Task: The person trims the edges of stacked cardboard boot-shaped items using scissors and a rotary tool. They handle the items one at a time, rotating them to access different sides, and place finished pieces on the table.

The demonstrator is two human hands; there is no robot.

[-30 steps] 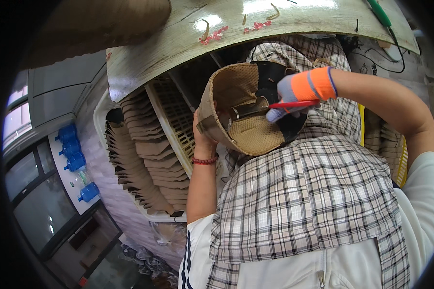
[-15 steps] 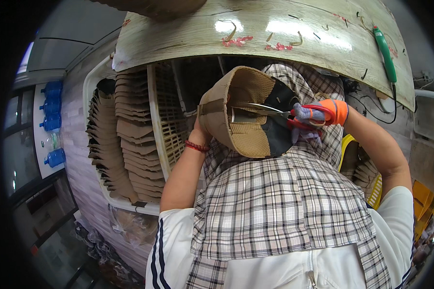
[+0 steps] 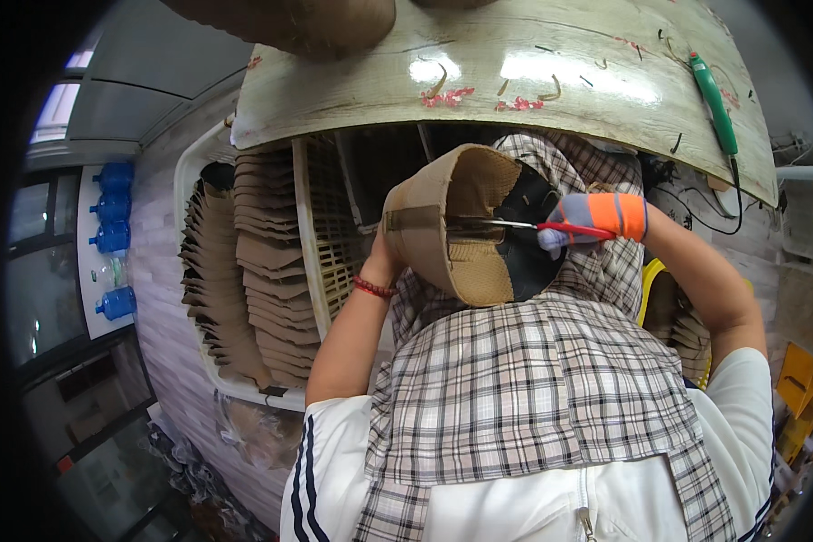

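Note:
A cap-shaped fabric piece (image 3: pixel 415 203), tan outside with a black section on its right, hangs over my lap with its opening turned toward the right. My left hand (image 3: pixel 387 253) grips it from the left; the fingers are mostly hidden behind the fabric. On my right hand (image 3: pixel 605 217) is an orange and grey glove, and it is closed on red-handled scissors (image 3: pixel 576 230). The scissors' blades reach left into the opening and look nearly together. Whether a thread lies between them is too small to tell.
Ahead stands a wood-patterned table (image 3: pixel 352 99) with scraps and a corded green tool (image 3: pixel 715 104). To the left, a white crate (image 3: pixel 190 185) holds stacked tan pieces (image 3: pixel 275 262) beside a cream slatted basket (image 3: pixel 312 230). A yellow basket (image 3: pixel 649 275) sits at my right.
The scissors' blades have come closer together and their handles are closed up. My right hand has turned, showing the glove's back. The whole view has shifted slightly.

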